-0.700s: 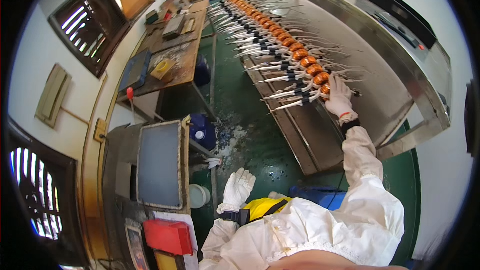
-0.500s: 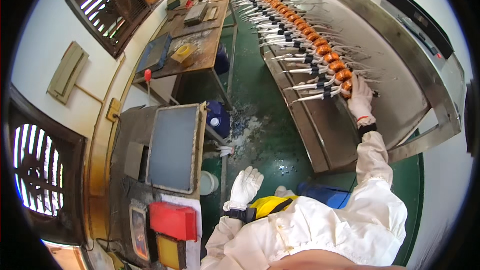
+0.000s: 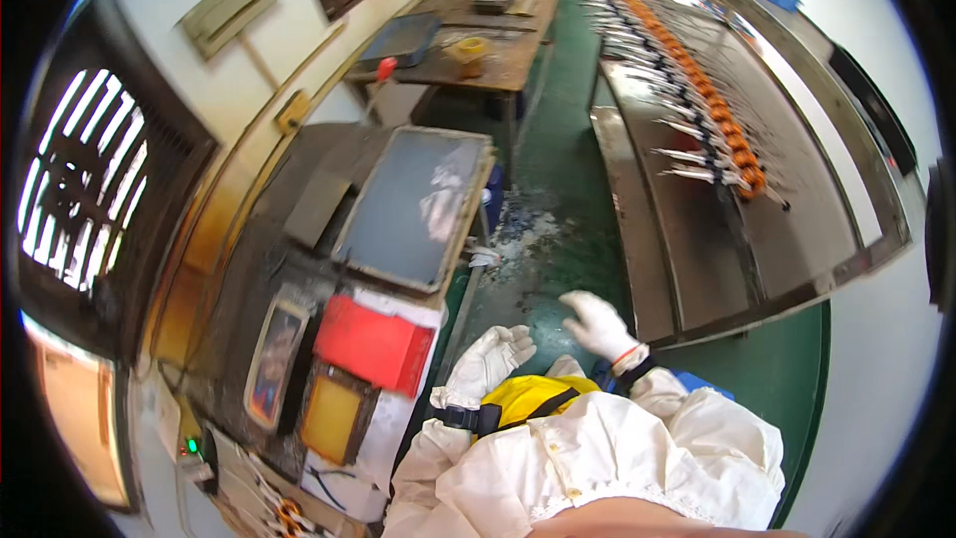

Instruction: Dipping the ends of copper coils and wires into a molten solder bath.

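Observation:
Both of my hands wear white gloves and hang in front of my body. My left hand [image 3: 488, 361] is next to the bench on the left, fingers loosely extended, with nothing in it. To its right, my right hand [image 3: 597, 327] is also open and holds nothing, thumb apart from the fingers. Beyond it, a long row of orange copper-wound coils [image 3: 730, 128] with white and dark leads [image 3: 687, 159] lies along the steel table [image 3: 797, 249]. Neither hand touches the coils.
On the left bench are a large grey tray [image 3: 408, 204], a red box [image 3: 373, 339], a small tray of yellow material [image 3: 334, 418] and a long pan [image 3: 276, 364]. Another coil [image 3: 289, 515] lies at the lower left. A farther table [image 3: 513, 60] holds a yellow container [image 3: 468, 48].
My right hand has left the nearest coil and drawn back beside my left. My view has turned leftward, showing more of the left bench. The coils remain on the table.

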Demonstrator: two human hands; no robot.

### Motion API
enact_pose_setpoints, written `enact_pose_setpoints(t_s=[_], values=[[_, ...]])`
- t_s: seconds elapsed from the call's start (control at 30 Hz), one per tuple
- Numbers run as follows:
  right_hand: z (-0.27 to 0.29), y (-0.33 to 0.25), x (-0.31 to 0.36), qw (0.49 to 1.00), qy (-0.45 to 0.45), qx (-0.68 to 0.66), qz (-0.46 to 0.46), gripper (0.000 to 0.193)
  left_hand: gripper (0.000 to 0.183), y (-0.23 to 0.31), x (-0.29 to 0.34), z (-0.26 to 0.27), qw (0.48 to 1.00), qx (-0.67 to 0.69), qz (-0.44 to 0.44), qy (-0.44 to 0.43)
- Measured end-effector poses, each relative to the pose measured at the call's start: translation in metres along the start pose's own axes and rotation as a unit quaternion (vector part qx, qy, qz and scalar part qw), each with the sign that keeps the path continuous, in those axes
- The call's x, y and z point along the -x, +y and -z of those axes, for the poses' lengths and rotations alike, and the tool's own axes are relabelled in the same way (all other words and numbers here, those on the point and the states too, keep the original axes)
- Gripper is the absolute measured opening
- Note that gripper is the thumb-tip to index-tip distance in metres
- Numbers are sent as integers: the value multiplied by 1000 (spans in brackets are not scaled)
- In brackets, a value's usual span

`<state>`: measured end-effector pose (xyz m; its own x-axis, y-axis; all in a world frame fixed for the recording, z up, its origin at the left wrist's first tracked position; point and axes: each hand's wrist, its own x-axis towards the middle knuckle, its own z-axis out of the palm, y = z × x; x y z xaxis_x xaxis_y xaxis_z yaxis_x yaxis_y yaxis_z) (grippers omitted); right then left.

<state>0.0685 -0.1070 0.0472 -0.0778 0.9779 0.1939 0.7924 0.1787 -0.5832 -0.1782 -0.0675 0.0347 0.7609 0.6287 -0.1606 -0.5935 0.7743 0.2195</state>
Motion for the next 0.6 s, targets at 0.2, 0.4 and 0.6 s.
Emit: enact_pose_setpoints(t_s=[0.2, 0.4, 0.6], values=[[-73, -84, -24, 980, -112, -94, 137, 34, 15, 15, 106, 23, 977, -116, -169, 57], [-108, -159, -73, 943, -116, -131, 284, 34, 15, 5, 220, 44, 891, 53, -423, 158], [-145, -198, -107, 922, -64, 3, 382, 28, 19, -36, 277, 58, 688, 162, -630, 322]])
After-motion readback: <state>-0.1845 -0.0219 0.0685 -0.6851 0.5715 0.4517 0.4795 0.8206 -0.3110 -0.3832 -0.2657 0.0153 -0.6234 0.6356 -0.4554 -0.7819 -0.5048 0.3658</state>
